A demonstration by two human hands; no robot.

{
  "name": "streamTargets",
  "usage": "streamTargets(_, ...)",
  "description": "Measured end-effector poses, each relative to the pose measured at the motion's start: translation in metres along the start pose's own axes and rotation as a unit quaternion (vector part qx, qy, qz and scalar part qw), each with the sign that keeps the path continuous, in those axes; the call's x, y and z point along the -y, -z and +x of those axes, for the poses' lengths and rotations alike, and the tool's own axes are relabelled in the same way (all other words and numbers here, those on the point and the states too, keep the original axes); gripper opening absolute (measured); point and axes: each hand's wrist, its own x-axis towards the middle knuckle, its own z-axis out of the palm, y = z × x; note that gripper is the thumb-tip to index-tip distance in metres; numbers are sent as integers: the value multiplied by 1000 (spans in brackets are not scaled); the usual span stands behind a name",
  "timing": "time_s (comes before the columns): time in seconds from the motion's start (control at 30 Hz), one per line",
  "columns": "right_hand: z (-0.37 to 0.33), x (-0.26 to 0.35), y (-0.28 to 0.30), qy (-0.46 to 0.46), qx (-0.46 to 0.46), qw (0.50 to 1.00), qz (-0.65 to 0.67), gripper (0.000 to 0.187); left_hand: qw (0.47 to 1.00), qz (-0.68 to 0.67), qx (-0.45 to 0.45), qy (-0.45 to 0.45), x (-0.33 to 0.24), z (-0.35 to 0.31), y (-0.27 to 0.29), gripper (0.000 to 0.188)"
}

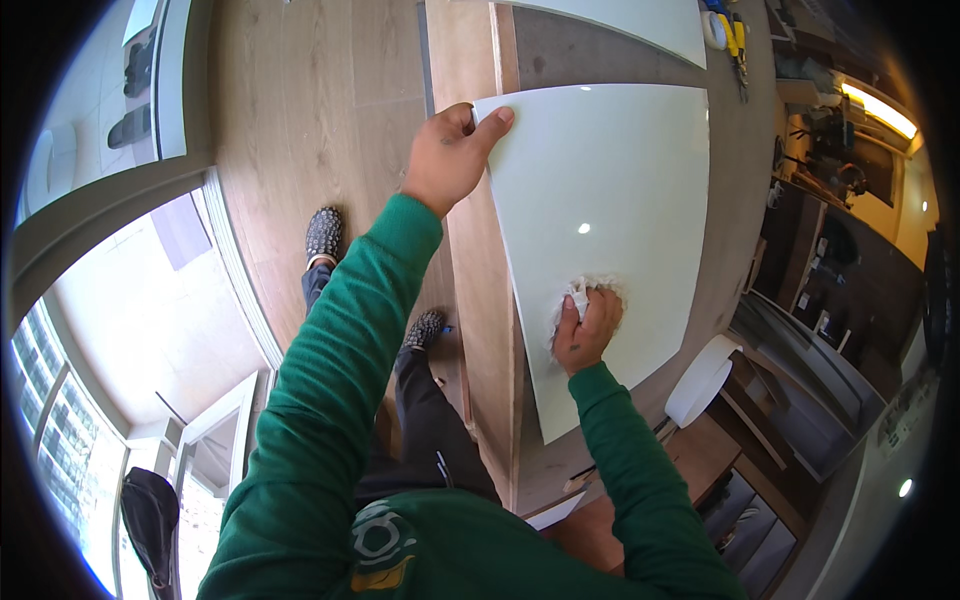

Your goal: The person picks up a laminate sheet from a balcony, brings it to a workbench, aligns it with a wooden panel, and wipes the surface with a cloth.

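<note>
A glossy white panel (610, 170) lies in front of me on a work surface. My left hand (450, 160) grips its far left corner, thumb on top and the other fingers curled at the edge, partly hidden. Lower on the same panel, my right hand (588, 332) is closed around a crumpled white rag (597, 283) and presses it against the glossy face. Frayed bits of the rag stick out around the fingers.
Another white panel (640, 22) lies beyond. Yellow-handled pliers (738, 40) and a small white roll (713, 30) are at the far right. A wide white roll (700, 380) stands near my right forearm. A long wooden board (480, 270) runs along the left side.
</note>
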Motion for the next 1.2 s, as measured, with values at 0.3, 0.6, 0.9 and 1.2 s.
streamTargets(0.3, 0, 6, -1, 6, -5, 1000, -1, 26, 994, 98, 27, -25, -2, 17, 14, 55)
streamTargets(0.6, 7, 3, 5, 8, -8, 1000, -9, 26, 997, -51, 61, 2, 7, -9, 0, 44)
streamTargets(0.9, 5, 4, 9, -23, 8, 999, 34, 26, 994, -54, 96, 3, -11, -19, 1, 37)
streamTargets(1.2, 6, 5, 11, -23, 5, 999, 32, 25, 998, 18, 24, -49, -9, -26, -13, 39)
